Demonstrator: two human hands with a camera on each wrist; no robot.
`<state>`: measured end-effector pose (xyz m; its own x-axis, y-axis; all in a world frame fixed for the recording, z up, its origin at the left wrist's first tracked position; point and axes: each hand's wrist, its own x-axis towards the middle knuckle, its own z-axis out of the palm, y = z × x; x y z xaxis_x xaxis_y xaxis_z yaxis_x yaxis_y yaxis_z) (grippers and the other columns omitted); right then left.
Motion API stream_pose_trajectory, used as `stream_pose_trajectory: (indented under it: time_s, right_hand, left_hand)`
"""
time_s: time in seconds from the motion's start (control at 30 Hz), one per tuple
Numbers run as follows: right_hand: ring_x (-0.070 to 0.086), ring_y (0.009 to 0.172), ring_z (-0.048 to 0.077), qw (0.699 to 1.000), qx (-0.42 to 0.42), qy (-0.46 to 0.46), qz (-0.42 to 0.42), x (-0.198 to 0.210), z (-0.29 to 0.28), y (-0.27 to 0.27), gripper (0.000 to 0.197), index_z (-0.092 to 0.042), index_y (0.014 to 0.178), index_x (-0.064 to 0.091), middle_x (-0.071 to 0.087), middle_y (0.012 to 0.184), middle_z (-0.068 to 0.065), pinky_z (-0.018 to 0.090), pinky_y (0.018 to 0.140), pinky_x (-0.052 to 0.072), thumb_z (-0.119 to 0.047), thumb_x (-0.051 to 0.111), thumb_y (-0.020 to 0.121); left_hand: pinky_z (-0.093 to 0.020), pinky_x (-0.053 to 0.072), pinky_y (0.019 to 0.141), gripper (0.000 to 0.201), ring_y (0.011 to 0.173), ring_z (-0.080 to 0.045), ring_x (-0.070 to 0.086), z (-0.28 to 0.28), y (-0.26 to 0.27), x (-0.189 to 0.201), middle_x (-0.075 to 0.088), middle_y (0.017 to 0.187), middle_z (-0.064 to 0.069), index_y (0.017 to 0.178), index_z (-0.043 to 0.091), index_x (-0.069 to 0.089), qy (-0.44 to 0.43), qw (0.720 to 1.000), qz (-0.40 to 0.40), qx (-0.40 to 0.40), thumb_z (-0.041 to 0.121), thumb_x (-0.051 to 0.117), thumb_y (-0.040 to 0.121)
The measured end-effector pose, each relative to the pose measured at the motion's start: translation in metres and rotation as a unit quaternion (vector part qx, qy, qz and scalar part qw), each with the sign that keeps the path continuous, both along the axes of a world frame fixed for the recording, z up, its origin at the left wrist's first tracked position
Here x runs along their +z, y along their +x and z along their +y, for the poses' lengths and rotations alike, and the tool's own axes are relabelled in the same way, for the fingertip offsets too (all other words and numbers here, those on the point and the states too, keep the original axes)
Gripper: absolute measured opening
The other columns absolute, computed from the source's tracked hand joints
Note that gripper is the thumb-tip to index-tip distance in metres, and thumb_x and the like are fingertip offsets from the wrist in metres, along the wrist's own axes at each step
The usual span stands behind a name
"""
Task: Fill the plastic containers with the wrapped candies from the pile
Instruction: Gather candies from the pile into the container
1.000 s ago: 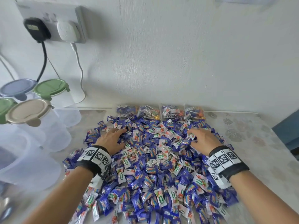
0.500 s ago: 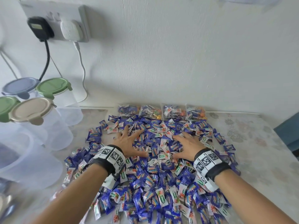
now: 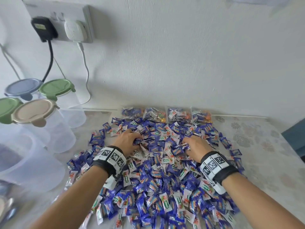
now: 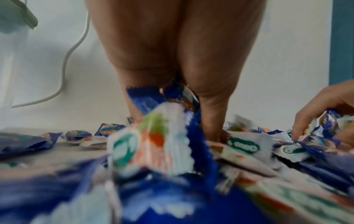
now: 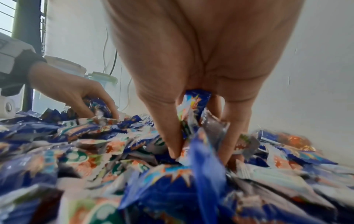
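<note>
Hands: left hand [image 3: 127, 142] and right hand [image 3: 195, 145] clutch fistfuls from the candy pile [image 3: 158, 176].
Containers [image 3: 54, 129]: lidded, seemingly empty; filling not begun.

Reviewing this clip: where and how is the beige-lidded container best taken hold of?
Judging by shape, grip the beige-lidded container round its clear cylindrical wall below the lid, coming from its right with the left hand. That side faces the candy pile; other containers crowd behind and left.
</note>
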<state>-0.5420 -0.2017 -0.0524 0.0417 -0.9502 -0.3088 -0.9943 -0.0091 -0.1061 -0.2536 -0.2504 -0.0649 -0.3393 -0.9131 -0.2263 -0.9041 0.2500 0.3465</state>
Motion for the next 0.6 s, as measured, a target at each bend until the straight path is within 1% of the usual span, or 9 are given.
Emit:
stream_pose_trajectory:
  time_s: [0.03, 0.07, 0.17, 0.23, 0.3, 0.4, 0.47, 0.53, 0.6]
  right_hand:
    - [0.059, 0.11, 0.03, 1.0, -0.002, -0.011, -0.007, 0.003, 0.0, 0.0, 0.038, -0.02, 0.129, 0.055, 0.059, 0.123, 0.011, 0.038, 0.09, 0.05, -0.014, 0.058, 0.092]
    - [0.061, 0.108, 0.029, 1.0, -0.005, -0.024, -0.014, 0.006, 0.001, 0.0, 0.036, -0.019, 0.127, 0.058, 0.063, 0.122, 0.011, 0.04, 0.09, 0.051, -0.012, 0.057, 0.092]
    - [0.064, 0.108, 0.028, 0.998, -0.011, -0.053, -0.041, 0.017, 0.001, 0.001, 0.036, -0.018, 0.128, 0.06, 0.067, 0.12, 0.013, 0.039, 0.093, 0.051, -0.014, 0.06, 0.093]
    - [0.062, 0.112, 0.028, 0.997, -0.013, -0.057, -0.055, 0.026, 0.0, 0.003, 0.038, -0.017, 0.13, 0.059, 0.065, 0.123, 0.014, 0.037, 0.096, 0.049, -0.017, 0.062, 0.093]
    - [0.061, 0.114, 0.027, 0.996, -0.009, -0.061, -0.072, 0.034, 0.0, 0.005, 0.038, -0.016, 0.13, 0.06, 0.065, 0.124, 0.013, 0.035, 0.097, 0.048, -0.019, 0.064, 0.093]
    - [0.062, 0.111, 0.026, 0.994, -0.002, -0.06, -0.094, 0.044, 0.0, 0.01, 0.038, -0.017, 0.128, 0.062, 0.066, 0.122, 0.012, 0.033, 0.095, 0.048, -0.021, 0.066, 0.091]
    - [0.063, 0.109, 0.025, 0.992, 0.008, -0.062, -0.105, 0.05, 0.0, 0.016, 0.037, -0.018, 0.126, 0.063, 0.067, 0.121, 0.011, 0.032, 0.094, 0.048, -0.023, 0.067, 0.09]
    - [0.064, 0.109, 0.023, 0.99, 0.025, -0.068, -0.119, 0.058, -0.001, 0.023, 0.035, -0.018, 0.125, 0.064, 0.067, 0.122, 0.009, 0.029, 0.094, 0.046, -0.024, 0.067, 0.09]
    - [0.062, 0.112, 0.021, 0.989, 0.044, -0.072, -0.125, 0.066, -0.003, 0.034, 0.037, -0.019, 0.126, 0.063, 0.065, 0.126, 0.007, 0.027, 0.094, 0.043, -0.026, 0.067, 0.09]
  left_hand:
    - [-0.03, 0.044, 0.082, 0.041, 0.102, -0.023, 0.057, 0.0, 0.001, 0.002, 0.052, 0.116, -0.003, 0.131, 0.033, 0.06, -0.009, 1.0, -0.007, -0.005, 0.035, 0.067, 0.09]
    - [-0.03, 0.045, 0.08, 0.04, 0.102, -0.022, 0.058, 0.001, 0.003, 0.004, 0.054, 0.117, -0.002, 0.13, 0.034, 0.06, -0.019, 1.0, -0.017, -0.01, 0.036, 0.065, 0.091]
    - [-0.031, 0.047, 0.079, 0.038, 0.104, -0.02, 0.058, 0.003, 0.008, 0.009, 0.057, 0.12, 0.0, 0.13, 0.037, 0.059, -0.04, 0.998, -0.041, -0.012, 0.043, 0.063, 0.092]
    - [-0.029, 0.044, 0.077, 0.037, 0.104, -0.021, 0.058, 0.004, 0.01, 0.011, 0.057, 0.118, -0.001, 0.129, 0.033, 0.06, -0.05, 0.998, -0.036, -0.01, 0.041, 0.062, 0.093]
    - [-0.031, 0.044, 0.079, 0.035, 0.102, -0.022, 0.058, 0.004, 0.013, 0.014, 0.058, 0.116, -0.003, 0.128, 0.028, 0.061, -0.057, 0.998, -0.023, -0.009, 0.037, 0.062, 0.094]
    - [-0.036, 0.05, 0.084, 0.033, 0.098, -0.022, 0.059, 0.006, 0.018, 0.021, 0.06, 0.114, -0.004, 0.125, 0.025, 0.063, -0.056, 0.998, 0.002, -0.007, 0.033, 0.064, 0.093]
    - [-0.038, 0.051, 0.087, 0.03, 0.096, -0.021, 0.06, 0.008, 0.022, 0.029, 0.062, 0.112, -0.004, 0.121, 0.023, 0.066, -0.061, 0.998, 0.023, -0.011, 0.03, 0.065, 0.092]
    - [-0.034, 0.05, 0.088, 0.027, 0.092, -0.017, 0.058, 0.011, 0.029, 0.039, 0.063, 0.109, -0.003, 0.118, 0.021, 0.068, -0.071, 0.997, 0.04, -0.014, 0.03, 0.066, 0.092]
    - [-0.027, 0.046, 0.084, 0.025, 0.089, -0.015, 0.057, 0.015, 0.036, 0.051, 0.064, 0.106, -0.002, 0.115, 0.02, 0.069, -0.079, 0.995, 0.052, -0.017, 0.03, 0.067, 0.092]
